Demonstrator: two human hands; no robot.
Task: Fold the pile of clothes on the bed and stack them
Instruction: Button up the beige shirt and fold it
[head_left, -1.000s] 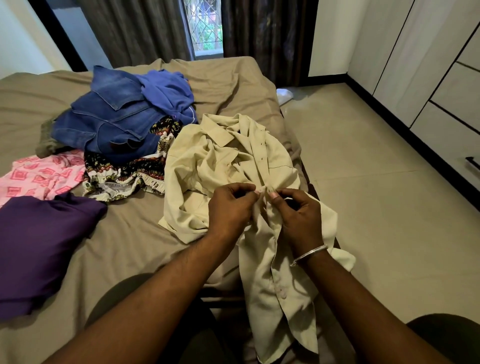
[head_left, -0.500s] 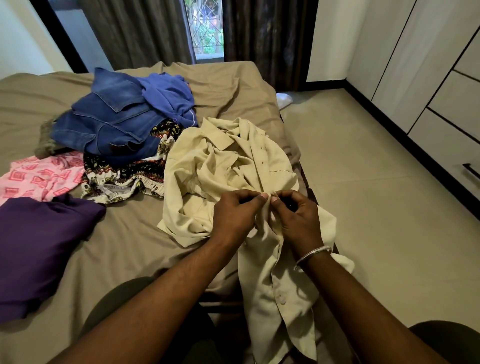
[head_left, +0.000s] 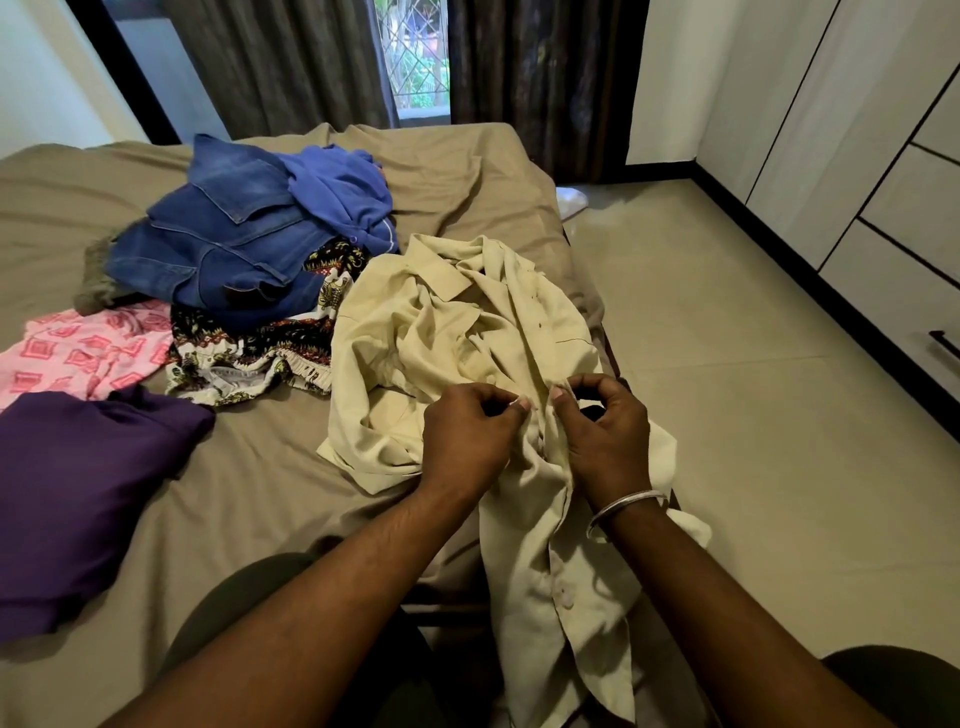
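A cream button-up shirt (head_left: 447, 332) lies crumpled at the bed's right edge, its lower part hanging off toward me. My left hand (head_left: 467, 436) and my right hand (head_left: 605, 436) pinch the shirt's front placket, fingertips a small gap apart. Behind it sits a pile: a blue denim jacket (head_left: 218, 244), a blue top (head_left: 343, 192) and a dark patterned garment (head_left: 249, 348). A pink patterned cloth (head_left: 78, 353) and a purple garment (head_left: 78, 493) lie at the left.
The bed (head_left: 260, 509) has a tan sheet. Tiled floor (head_left: 753, 415) runs along the right, with white wardrobe doors (head_left: 883, 156) beyond. Dark curtains (head_left: 291, 67) and a window stand behind the bed. A white object (head_left: 571, 200) lies on the floor by the bed's far corner.
My fingertips, touching at the placket earlier, have parted slightly. Both hands stay on the same spot of the cream shirt.
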